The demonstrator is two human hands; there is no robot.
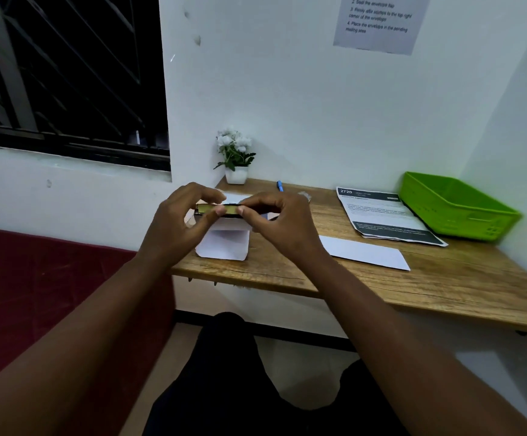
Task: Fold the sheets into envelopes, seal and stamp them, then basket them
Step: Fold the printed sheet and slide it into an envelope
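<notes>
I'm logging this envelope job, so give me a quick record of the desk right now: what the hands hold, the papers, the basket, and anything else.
hands: left hand and right hand together pinch a small dark and yellowish object; what it is cannot be told
below hands: white folded paper on wooden desk
right of hands: white envelope, lying flat
printed sheets: stack beside green basket
basket contents: nothing visible inside
back edge: potted white flowers, blue pen
wall: instruction sheet
</notes>
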